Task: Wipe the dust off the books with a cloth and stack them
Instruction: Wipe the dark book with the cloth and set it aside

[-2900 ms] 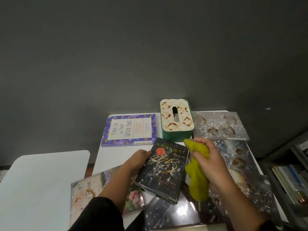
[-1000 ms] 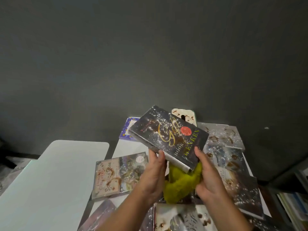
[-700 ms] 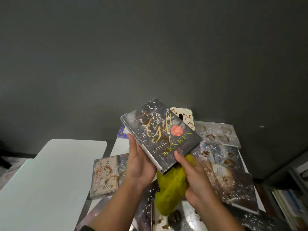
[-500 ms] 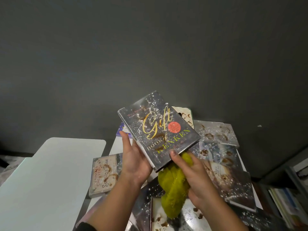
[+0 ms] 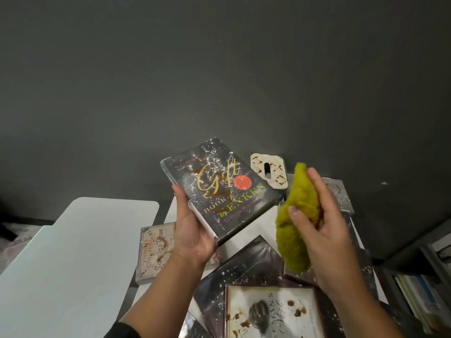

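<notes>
Dark book [image 5: 220, 191], gold "Gift" title and red sticker, held in the air at frame centre, cover up, tilted; white specks and brown smears on the cover. Left hand [image 5: 194, 234] grips its lower-left edge — thumb along the side, fingers under. Right hand [image 5: 317, 223], just right of the book and apart from it, clutches the yellow-green cloth [image 5: 296, 223]; cloth hangs below the palm.

Below, on the white table [image 5: 253, 228]: pale book [image 5: 156, 250] at lower left, partly behind the left wrist; dark book [image 5: 246, 267] at lower centre; light book with brown blotches [image 5: 273, 313] at bottom edge, overlapping it. More speckled books [image 5: 340, 193] behind the right hand — count cannot be told. Tissue box [image 5: 268, 170] at the table's far edge, by the grey wall. Second white surface [image 5: 73, 252] at lower left. Shelf with books [image 5: 419, 289] at lower right.
</notes>
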The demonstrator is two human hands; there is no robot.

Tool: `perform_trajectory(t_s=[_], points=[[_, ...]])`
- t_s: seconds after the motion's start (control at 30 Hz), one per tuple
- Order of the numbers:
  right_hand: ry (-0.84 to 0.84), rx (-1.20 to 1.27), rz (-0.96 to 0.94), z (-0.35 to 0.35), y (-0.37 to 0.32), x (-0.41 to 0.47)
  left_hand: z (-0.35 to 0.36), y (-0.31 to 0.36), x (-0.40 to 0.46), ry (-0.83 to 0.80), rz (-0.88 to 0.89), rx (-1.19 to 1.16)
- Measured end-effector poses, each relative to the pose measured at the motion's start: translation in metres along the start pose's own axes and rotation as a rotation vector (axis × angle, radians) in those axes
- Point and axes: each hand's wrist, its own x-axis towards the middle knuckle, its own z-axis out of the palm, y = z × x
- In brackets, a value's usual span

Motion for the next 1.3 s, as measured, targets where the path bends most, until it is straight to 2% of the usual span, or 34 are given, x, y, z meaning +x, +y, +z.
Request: perform_trajectory(t_s=[0.1, 0.23, 0.37, 0.43, 0.63, 0.73, 0.87, 1.1, 1.17, 1.3], points=[[0.012, -0.119, -0.070, 0.005, -0.004, 0.002, 0.002, -0.002, -0.001, -0.001, -0.011, 0.029], [0.019, -0.397, -0.227, 0.019, -0.004, 0.000, 0.009, -0.007, -0.002, -0.042, -0.037, 0.097], [-0.154, -0.562, -0.330, 0.041, 0.005, -0.011, 0.015, -0.010, -0.003, -0.070, -0.083, 0.099], [-0.144, -0.632, -0.375, 0.040, 0.013, -0.006, 0.015, -0.010, -0.003, -0.096, -0.099, 0.095], [0.109, -0.644, -0.249, 0.018, 0.024, 0.034, 0.009, -0.013, -0.002, -0.073, -0.076, 0.120], [0.015, -0.655, -0.244, 0.039, 0.021, 0.014, 0.011, -0.014, 0.002, -0.065, -0.073, 0.128], [-0.161, -0.604, -0.369, 0.060, 0.024, -0.012, 0.007, -0.015, 0.005, -0.049, -0.111, 0.135], [0.130, -0.648, -0.169, 0.022, 0.035, 0.033, 0.004, -0.011, -0.003, -0.011, -0.096, 0.191], [0.101, -0.658, -0.180, 0.034, 0.033, 0.022, 0.005, -0.012, -0.005, -0.019, -0.102, 0.181], [-0.094, -0.584, -0.305, 0.065, 0.026, -0.018, 0.005, -0.013, -0.007, -0.012, -0.091, 0.177]])
